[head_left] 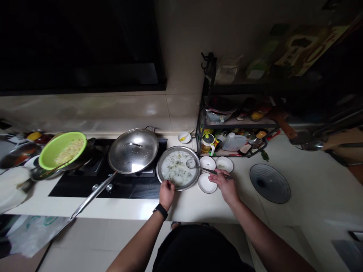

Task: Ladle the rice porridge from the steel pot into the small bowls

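A wide steel pot [180, 148] holds pale, milky soup flecked with green [174, 170]. My left hand [166, 193] grips the pot's near rim. My right hand [224, 186] holds the long handle of a metal ladle [205, 169], whose bowl rests in the soup near the right rim. Close to my right hand are several small white bowls, with one [207, 183] right under the ladle handle and another [224, 164] just beyond it. The nearby bowl interiors look mostly white.
To the left, a lidded steel pan [133, 151] and a green colander of noodles [62, 151] sit on a black hob [85, 187]. A metal rack of bottles [238, 122] stands behind, and a dark round lid [270, 183] lies to the right.
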`<action>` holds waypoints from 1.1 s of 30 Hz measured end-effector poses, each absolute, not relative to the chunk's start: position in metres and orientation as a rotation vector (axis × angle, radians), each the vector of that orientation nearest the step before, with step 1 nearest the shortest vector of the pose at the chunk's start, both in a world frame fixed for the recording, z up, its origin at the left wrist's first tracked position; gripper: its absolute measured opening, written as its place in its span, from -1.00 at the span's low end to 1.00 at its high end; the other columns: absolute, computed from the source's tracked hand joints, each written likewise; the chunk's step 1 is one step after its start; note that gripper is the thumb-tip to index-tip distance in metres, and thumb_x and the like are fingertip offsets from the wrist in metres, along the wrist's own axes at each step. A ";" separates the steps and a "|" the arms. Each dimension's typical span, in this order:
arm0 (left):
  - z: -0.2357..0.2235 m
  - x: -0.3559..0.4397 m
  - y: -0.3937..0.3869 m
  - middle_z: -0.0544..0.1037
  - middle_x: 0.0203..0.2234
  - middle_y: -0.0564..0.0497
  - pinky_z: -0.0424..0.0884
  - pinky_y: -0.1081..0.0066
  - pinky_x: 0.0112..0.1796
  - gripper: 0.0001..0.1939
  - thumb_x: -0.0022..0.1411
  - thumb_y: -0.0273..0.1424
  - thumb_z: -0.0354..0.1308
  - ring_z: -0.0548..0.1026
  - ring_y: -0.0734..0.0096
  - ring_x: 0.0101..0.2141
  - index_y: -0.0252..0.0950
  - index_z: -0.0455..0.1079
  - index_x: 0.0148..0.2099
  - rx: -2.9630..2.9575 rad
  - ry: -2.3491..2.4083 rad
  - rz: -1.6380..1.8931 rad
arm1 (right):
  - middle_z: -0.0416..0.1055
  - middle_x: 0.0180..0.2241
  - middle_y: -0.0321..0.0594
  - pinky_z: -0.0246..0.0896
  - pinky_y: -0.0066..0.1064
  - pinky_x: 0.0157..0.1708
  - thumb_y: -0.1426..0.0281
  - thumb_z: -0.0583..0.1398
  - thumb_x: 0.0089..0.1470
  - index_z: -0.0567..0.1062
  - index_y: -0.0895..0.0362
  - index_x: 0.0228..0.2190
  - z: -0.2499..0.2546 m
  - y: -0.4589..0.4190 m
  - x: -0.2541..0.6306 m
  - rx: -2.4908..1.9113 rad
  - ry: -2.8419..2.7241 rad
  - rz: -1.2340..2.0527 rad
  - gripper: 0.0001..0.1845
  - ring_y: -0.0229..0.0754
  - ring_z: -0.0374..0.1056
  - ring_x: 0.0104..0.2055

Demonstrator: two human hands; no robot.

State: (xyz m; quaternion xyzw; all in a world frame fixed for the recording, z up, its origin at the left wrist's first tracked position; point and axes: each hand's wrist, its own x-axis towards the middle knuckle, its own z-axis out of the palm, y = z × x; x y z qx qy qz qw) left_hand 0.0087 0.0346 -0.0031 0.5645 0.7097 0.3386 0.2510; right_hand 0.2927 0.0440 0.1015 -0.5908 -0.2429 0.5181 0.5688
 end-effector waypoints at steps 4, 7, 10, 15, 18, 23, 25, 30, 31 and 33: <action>0.000 0.008 0.036 0.44 -0.49 -0.01 0.34 0.33 -0.30 -0.90 0.16 -0.38 0.05 0.43 0.26 -0.41 -0.20 0.25 -0.42 1.538 1.928 0.914 | 0.63 -0.42 -0.08 0.56 -0.23 -0.32 -0.04 0.38 -0.04 0.49 0.17 -0.24 0.110 0.039 0.315 -1.379 -0.562 1.155 -0.44 -0.04 0.59 -0.41; 0.001 0.008 0.037 0.44 -0.50 -0.01 0.34 0.33 -0.32 -0.88 0.16 -0.37 0.06 0.43 0.26 -0.43 -0.20 0.25 -0.43 1.530 1.920 0.926 | 0.62 -0.43 -0.10 0.56 -0.20 -0.30 -0.03 0.39 -0.05 0.48 0.16 -0.23 0.115 0.032 0.336 -1.396 -0.538 1.086 -0.43 -0.05 0.59 -0.42; 0.001 0.009 0.037 0.44 -0.50 -0.01 0.34 0.34 -0.34 -0.88 0.17 -0.35 0.06 0.44 0.26 -0.44 -0.20 0.25 -0.42 1.507 1.929 0.910 | 0.62 -0.44 -0.09 0.56 -0.18 -0.29 -0.01 0.40 -0.07 0.48 0.17 -0.24 0.116 0.024 0.360 -1.420 -0.517 1.013 -0.44 -0.05 0.58 -0.43; 0.002 0.010 0.037 0.45 -0.49 -0.02 0.34 0.33 -0.33 -0.87 0.17 -0.35 0.06 0.44 0.26 -0.43 -0.21 0.25 -0.42 1.492 1.954 0.880 | 0.61 -0.46 -0.10 0.56 -0.18 -0.29 0.06 0.41 -0.07 0.47 0.18 -0.26 0.102 0.014 0.396 -1.458 -0.437 0.917 -0.50 -0.02 0.59 -0.40; 0.003 0.010 0.037 0.45 -0.49 -0.02 0.34 0.34 -0.33 -0.88 0.17 -0.34 0.06 0.45 0.26 -0.42 -0.21 0.25 -0.42 1.499 1.957 0.869 | 0.60 -0.47 -0.12 0.56 -0.18 -0.29 0.16 0.40 -0.06 0.47 0.17 -0.29 0.083 0.014 0.412 -1.442 -0.365 0.927 -0.59 -0.02 0.59 -0.40; 0.003 0.010 0.038 0.44 -0.50 -0.01 0.34 0.33 -0.34 -0.89 0.15 -0.33 0.06 0.44 0.26 -0.43 -0.20 0.26 -0.41 1.494 1.961 0.873 | 0.59 -0.46 -0.13 0.56 -0.17 -0.20 0.33 0.27 0.04 0.43 0.10 -0.39 0.046 0.019 0.428 -1.374 -0.174 1.026 -0.88 -0.07 0.59 -0.37; 0.004 0.010 0.038 0.44 -0.50 -0.01 0.34 0.34 -0.34 -0.89 0.15 -0.34 0.06 0.43 0.27 -0.45 -0.20 0.25 -0.42 1.492 1.960 0.881 | 0.58 -0.42 -0.13 0.57 -0.19 -0.18 0.38 0.21 0.05 0.41 0.07 -0.42 0.034 0.020 0.432 -1.336 -0.110 1.046 -0.95 -0.10 0.58 -0.35; 0.006 0.010 0.037 0.46 -0.51 -0.01 0.34 0.35 -0.35 -0.87 0.17 -0.34 0.06 0.45 0.27 -0.44 -0.20 0.24 -0.43 1.509 1.958 0.871 | 0.51 -0.44 -0.18 0.59 -0.31 -0.26 0.43 0.15 0.05 0.35 0.04 -0.45 0.018 0.020 0.441 -1.318 -0.009 1.045 -0.93 -0.17 0.55 -0.39; 0.006 0.010 0.037 0.46 -0.50 -0.01 0.34 0.35 -0.35 -0.87 0.17 -0.34 0.05 0.45 0.26 -0.43 -0.20 0.25 -0.43 1.512 1.958 0.869 | 0.49 -0.46 -0.21 0.59 -0.33 -0.29 0.41 0.14 0.08 0.35 0.04 -0.45 0.018 0.020 0.442 -1.319 0.017 1.035 -0.92 -0.18 0.53 -0.42; 0.005 0.010 0.037 0.47 -0.49 -0.02 0.34 0.35 -0.34 -0.88 0.17 -0.34 0.06 0.46 0.25 -0.42 -0.20 0.25 -0.42 1.508 1.962 0.867 | 0.44 -0.50 -0.24 0.59 -0.38 -0.36 0.37 0.13 0.12 0.34 0.04 -0.45 0.018 0.019 0.444 -1.324 0.065 1.021 -0.90 -0.20 0.50 -0.47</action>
